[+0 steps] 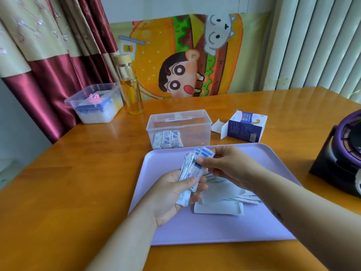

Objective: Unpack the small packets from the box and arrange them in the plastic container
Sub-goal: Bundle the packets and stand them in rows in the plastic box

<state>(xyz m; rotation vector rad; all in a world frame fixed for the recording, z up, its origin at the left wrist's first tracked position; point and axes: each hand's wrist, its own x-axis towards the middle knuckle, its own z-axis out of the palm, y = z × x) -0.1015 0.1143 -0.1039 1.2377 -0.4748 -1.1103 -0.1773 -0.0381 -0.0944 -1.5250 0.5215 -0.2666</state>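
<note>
On the near half of a wooden table (78,182), a lilac tray (214,231) is laid, and both hands are held above it. A fanned bundle of packets (192,169), white with blue print, is gripped in the left hand (172,198), thumb across the front. Its upper end is pinched by the fingers of the right hand (228,165), whose forearm hides part of the tray. Beneath the hands, loose packets (248,198) and white paper sheets (216,209) are scattered on the tray.

Just beyond the tray, a clear plastic container (197,133) is set open, with a few standing packets (168,140) lined up in its front left corner. To its right, the box (245,127) is seen lying on its side, flaps open. A dark purple device (340,153) is cut off at the right edge.

Farther left, a glass bottle (130,89) of amber liquid and a clear tub (95,103) of blue and white items are placed. Behind, a cartoon cloth (185,55) and a curtain (48,55) are hung.
</note>
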